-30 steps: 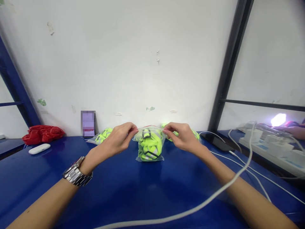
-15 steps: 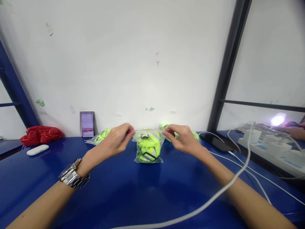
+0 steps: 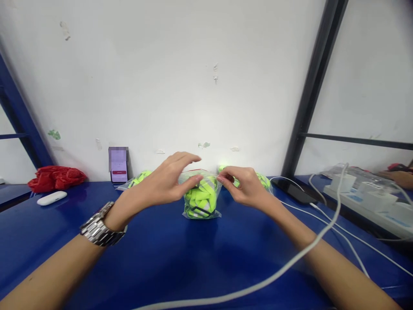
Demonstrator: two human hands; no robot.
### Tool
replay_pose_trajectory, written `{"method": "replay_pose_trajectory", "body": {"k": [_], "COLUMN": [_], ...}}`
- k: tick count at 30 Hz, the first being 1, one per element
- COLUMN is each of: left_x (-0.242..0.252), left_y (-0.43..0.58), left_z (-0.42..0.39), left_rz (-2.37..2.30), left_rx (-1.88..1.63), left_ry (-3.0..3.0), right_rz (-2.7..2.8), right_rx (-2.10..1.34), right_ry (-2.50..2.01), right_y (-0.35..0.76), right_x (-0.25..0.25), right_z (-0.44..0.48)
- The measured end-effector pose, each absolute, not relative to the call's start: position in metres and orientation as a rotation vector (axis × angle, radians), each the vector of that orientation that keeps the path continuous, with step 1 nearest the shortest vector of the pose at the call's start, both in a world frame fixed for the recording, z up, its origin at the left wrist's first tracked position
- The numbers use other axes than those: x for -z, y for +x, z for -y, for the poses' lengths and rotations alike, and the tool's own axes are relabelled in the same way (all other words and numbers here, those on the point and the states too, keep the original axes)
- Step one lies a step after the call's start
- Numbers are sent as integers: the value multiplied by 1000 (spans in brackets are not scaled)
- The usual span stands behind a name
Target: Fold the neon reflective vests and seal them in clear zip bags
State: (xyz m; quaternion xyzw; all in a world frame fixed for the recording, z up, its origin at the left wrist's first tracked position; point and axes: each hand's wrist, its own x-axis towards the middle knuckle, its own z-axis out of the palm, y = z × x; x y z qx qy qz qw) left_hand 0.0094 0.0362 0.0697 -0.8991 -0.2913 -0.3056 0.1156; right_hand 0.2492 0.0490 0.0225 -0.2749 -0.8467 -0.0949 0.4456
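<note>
A clear zip bag (image 3: 202,202) stands upright on the blue table, packed with a bundled neon-yellow strap-like item that has grey reflective bands. My right hand (image 3: 245,187) pinches the bag's top right corner between thumb and fingertips. At the upper left of the bag, my left hand (image 3: 164,178) has its thumb and fingers spread apart, with the thumb in front of the bag's top. A metal watch (image 3: 102,226) is on my left wrist. Behind my hands lie more neon-yellow bundles, one bag (image 3: 139,178) at the left and another bundle (image 3: 263,181) at the right, both partly hidden.
A phone (image 3: 118,165) leans on the wall, beside a red plastic bag (image 3: 58,178) and a white case (image 3: 52,198). Rightward lie a dark phone (image 3: 293,191) and a power strip (image 3: 371,202). A white cable (image 3: 274,280) crosses the foreground. At the far right, another person's hand shows.
My left hand has let go of the bag's top left corner, opened, and moved slightly right and up over the bag. The right hand still pinches its corner.
</note>
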Motion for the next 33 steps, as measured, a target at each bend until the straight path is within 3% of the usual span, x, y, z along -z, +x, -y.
{"method": "replay_pose_trajectory", "body": {"k": [6,33], "left_x": [-82,-70], "left_y": [43,38], "left_z": [-37,-42], "left_rz": [695,674], "left_rx": [478,540], "left_ry": [-2741,-2803], "right_rz": [2101,2146], "right_rx": [264,159], "right_ry": [-638,-633], "right_y": [248,246], "right_x": [-22,-24], "right_z": [-43,-44]}}
